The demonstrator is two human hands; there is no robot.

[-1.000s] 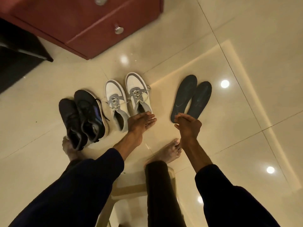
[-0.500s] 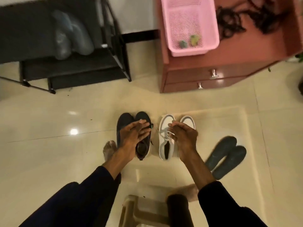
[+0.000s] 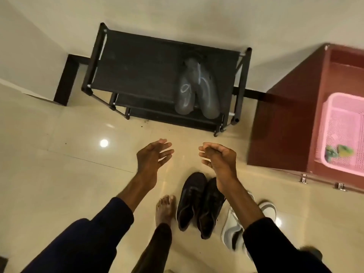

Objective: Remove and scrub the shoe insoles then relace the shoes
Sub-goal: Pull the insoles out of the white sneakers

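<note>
Our left hand (image 3: 152, 157) spread and right hand (image 3: 219, 159) loosely curled, both empty, we judge the black shoes (image 3: 192, 196) light and pliable, best gripped by the stiffer heel

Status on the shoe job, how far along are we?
Done: nothing provable; no insoles in view. In hand: nothing; left hand and right hand are both empty, raised over the floor. Left: black shoes and white shoes sit on the floor by the person's foot, lacing too blurred to judge; scrubbing and relacing apparently remain.
</note>
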